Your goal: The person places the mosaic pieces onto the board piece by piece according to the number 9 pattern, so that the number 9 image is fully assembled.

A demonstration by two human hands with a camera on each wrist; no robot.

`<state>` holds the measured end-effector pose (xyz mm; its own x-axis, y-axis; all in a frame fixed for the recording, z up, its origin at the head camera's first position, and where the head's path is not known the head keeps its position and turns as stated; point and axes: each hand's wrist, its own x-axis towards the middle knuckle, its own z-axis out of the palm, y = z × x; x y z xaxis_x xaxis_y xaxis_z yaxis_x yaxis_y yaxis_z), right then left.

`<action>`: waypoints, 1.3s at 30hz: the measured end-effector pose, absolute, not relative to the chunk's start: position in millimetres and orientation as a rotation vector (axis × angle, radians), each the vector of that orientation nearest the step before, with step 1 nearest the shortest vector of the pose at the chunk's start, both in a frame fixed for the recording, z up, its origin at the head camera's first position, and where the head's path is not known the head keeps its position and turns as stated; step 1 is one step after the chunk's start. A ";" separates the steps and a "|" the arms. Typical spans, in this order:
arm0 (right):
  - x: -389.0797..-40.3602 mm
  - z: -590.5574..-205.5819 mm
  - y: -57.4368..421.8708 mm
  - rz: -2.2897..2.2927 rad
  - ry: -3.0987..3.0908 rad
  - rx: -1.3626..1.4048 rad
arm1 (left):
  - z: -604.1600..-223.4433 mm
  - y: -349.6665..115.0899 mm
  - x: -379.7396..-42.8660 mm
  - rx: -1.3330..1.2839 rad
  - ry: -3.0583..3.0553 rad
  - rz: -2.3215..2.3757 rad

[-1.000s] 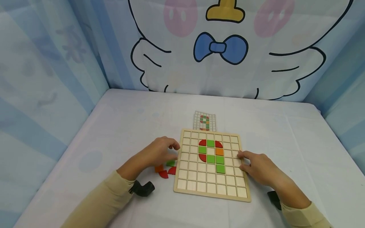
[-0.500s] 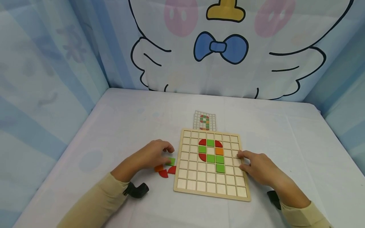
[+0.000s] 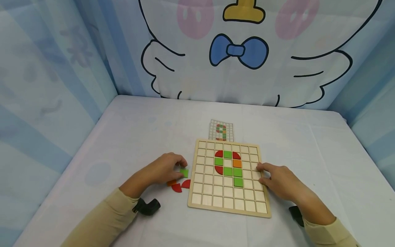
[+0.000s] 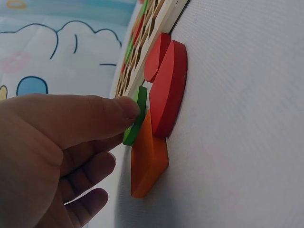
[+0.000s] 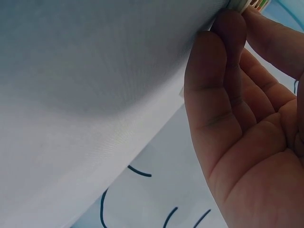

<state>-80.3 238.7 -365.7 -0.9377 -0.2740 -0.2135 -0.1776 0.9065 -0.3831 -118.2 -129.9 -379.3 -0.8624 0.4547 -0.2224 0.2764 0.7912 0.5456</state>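
My left hand point(image 3: 165, 168) is left of the wooden grid board point(image 3: 228, 212), its thumb and fingers pinching a green square tile point(image 4: 137, 116). Against that tile lie an orange tile point(image 4: 149, 164) and two red quarter-round tiles point(image 4: 168, 90), on the cloth by the board's left edge. With thumb and fingertips, my right hand point(image 3: 282, 181) grips the right edge of the board; in the right wrist view these fingers point(image 5: 209, 71) meet the board's rim at the top. Red, green and one orange tile point(image 3: 237, 163) sit in the board's upper middle cells.
Behind the board lies a pattern card point(image 3: 221, 130) printed with a grid and coloured shapes, its near end at the board's far edge. A white cloth covers the table point(image 3: 148, 120). Printed curtains point(image 3: 191, 68) stand at the back and sides.
My left hand has moved left and slightly down from the board's edge to the loose tiles, and now has hold of a green tile. The right hand stays on the board.
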 end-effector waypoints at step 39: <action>-80.7 -365.7 239.0 -0.537 2.797 -0.327 | -387.1 -135.7 -117.8 0.509 2.681 0.759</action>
<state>-80.7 239.0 -365.7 -0.9369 -0.2693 -0.2231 -0.1675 0.9057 -0.3895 -117.8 -135.7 -387.1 -0.8893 0.4140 -0.1942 0.2507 0.7966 0.5500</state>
